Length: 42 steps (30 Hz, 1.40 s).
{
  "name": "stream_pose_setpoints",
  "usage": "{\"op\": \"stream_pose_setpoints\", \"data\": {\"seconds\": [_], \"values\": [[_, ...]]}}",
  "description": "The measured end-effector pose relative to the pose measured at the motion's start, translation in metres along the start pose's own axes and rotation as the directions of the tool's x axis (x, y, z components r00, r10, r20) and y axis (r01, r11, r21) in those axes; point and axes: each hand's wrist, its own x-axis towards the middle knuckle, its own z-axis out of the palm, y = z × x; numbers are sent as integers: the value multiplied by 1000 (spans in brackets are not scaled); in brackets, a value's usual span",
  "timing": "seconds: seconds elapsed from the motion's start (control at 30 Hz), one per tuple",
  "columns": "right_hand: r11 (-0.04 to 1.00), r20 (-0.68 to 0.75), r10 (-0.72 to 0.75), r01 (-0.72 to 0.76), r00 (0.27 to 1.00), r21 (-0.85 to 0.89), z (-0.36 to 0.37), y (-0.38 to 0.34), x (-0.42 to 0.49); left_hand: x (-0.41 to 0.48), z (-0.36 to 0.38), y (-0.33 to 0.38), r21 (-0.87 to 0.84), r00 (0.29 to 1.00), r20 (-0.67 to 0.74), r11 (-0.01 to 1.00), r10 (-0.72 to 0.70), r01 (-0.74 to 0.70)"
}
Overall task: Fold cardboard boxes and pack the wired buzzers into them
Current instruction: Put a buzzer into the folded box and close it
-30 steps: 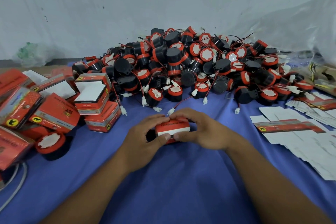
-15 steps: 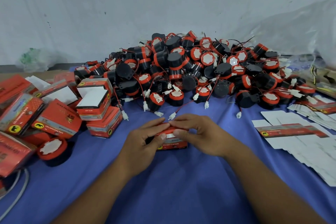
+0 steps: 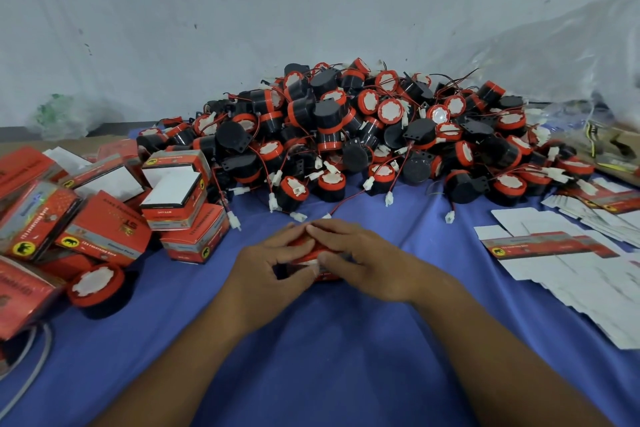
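Head view: the red cardboard box (image 3: 306,251) sits mid-frame on the blue tabletop (image 3: 329,357), clamped between the left hand (image 3: 266,270) and the right hand (image 3: 367,260), fingers curled over its top. The buzzer pile (image 3: 363,135) lies at 12 o'clock, the folded boxes (image 3: 104,218) at 9 and the flat blanks (image 3: 571,263) at 3.

Here's my left hand (image 3: 270,270), bare, and my right hand (image 3: 374,263), bare too, nails short. Left forearm (image 3: 173,357) at seven o'clock, right forearm (image 3: 485,340) at five, both uncovered.
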Motion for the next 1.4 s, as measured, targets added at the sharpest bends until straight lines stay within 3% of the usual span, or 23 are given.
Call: {"op": "stream_pose_setpoints", "data": {"seconds": [0.07, 0.13, 0.2, 0.3, 0.43, 0.5, 0.57, 0.63, 0.7, 0.83, 0.93, 1.27, 1.4], "values": [[995, 90, 96, -97, 991, 4, 2, 1, -4, 1, -1, -2, 42, 999, 38, 999, 6, -8], [988, 149, 130, -115, 980, -102, 4, 3, -7, 1, -2, -5, 59, 996, 83, 998, 17, -22], [990, 108, 91, -77, 990, -121, 8, 2, -7, 1, -2, -6, 59, 996, 90, 998, 28, -33], [995, -83, 20, -12, 996, 97, 12, 4, -3, 0, -2, -7, 72, 998, 35, 996, 47, -49], [888, -229, 144, -24, 963, 458, 8, 9, -3, 1, -3, -11, 81, 998, -9, 995, 65, -64], [905, -278, 105, 24, 955, 424, 10, 9, -3, 1, -2, -12, 93, 997, -21, 993, 74, -72], [959, -306, 9, 78, 952, 272, 11, 8, 0, 1, -2, -13, 101, 997, -27, 993, 72, -68], [985, -238, -53, 90, 970, 146, 11, 8, 3, 1, -3, -14, 87, 998, -27, 995, 61, -58], [988, -188, -55, 81, 981, 132, 12, 12, 2, 1, -3, -14, 62, 998, -28, 996, 61, -60], [922, -266, 136, -24, 954, 387, 14, 11, -2, 1, -4, -13, 39, 997, -28, 997, 65, -64], [898, -315, 222, -68, 923, 435, 11, 14, 1, 1, -6, -13, -8, 1000, -11, 1000, 27, -27], [992, -276, -109, 120, 955, 25, -2, 1, 3, 3, -4, -13, 64, 994, 58, 993, 92, -96], [987, -228, -153, 137, 961, -85, -4, -4, 5, 1, 1, -15, 82, 999, -3, 996, 48, -47]]}}
